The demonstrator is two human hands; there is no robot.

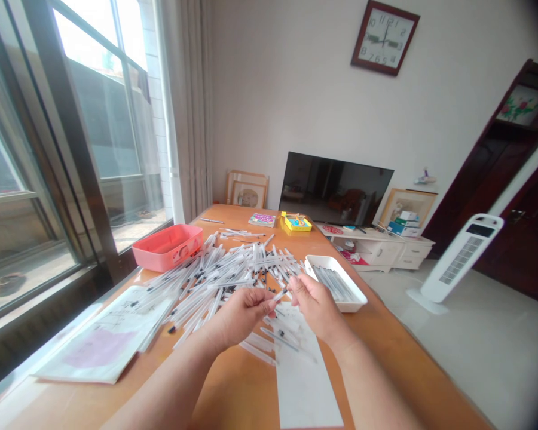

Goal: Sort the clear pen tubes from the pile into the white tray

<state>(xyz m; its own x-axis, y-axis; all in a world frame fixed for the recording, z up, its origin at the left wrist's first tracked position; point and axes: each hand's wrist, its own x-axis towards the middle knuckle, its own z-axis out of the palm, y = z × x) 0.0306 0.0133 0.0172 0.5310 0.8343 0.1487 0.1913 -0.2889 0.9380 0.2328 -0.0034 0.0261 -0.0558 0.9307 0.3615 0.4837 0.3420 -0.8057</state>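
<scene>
My left hand (237, 316) and my right hand (316, 307) meet above the table, with the fingertips of both pinching a short clear plastic pen tube (280, 294). A large loose heap of similar clear pens with black parts (215, 286) spreads just beyond and left of my hands. Beneath my hands lies a long white paper strip (300, 373) with a few pens on it. Just past my right hand, a white rectangular tray (336, 285) holds pens lined up together.
The orange wooden table (233, 218) runs toward a TV. A pink plastic box (167, 246), printed papers (103, 337), a yellow box (296, 223) and a booklet (262, 220) lie on it. A window runs along its left side; a white tower fan (457, 260) stands on the floor right.
</scene>
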